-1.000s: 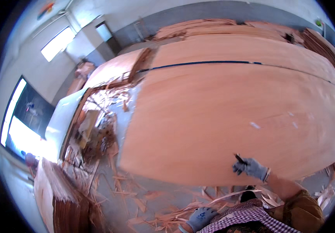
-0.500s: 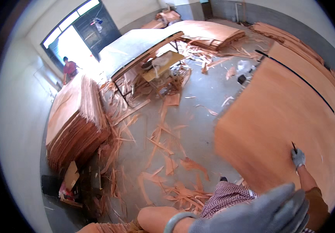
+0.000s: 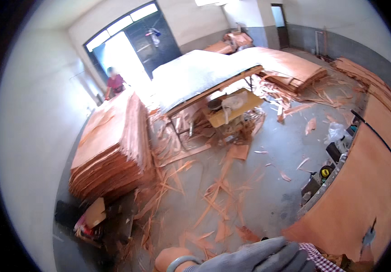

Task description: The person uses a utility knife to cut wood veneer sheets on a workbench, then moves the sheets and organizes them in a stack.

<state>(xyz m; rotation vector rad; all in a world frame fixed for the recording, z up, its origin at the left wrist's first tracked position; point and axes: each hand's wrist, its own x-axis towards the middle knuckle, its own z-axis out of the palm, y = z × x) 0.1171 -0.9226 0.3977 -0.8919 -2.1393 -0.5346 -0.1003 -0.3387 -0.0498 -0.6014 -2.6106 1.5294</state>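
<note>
A large orange-brown wood veneer sheet (image 3: 336, 217) covers the table on my right. Over its near part, my right hand (image 3: 369, 236), in a grey-blue glove, is closed around a thin dark pointed tool (image 3: 374, 223); its exact kind is too small to make out. A long black strip (image 3: 379, 136) lies across the sheet. Close to the camera at the lower edge is my left hand (image 3: 259, 257), gloved in grey with a pale bracelet (image 3: 184, 261) at the wrist. Its fingers are stretched out, and nothing shows in them; the lower part is cut off.
A tall veneer stack (image 3: 109, 145) stands at left, a person (image 3: 114, 85) behind it. A pale-topped table (image 3: 200, 77) and a yellow bench (image 3: 236, 110) stand mid-room. Veneer scraps (image 3: 218, 190) litter the floor. A yellow-and-black tape measure (image 3: 325, 172) sits beside the work table.
The view has swung left and up, so the room shifts right and down in the picture. My left hand sits lower and further left; my right hand still grips the tool.
</note>
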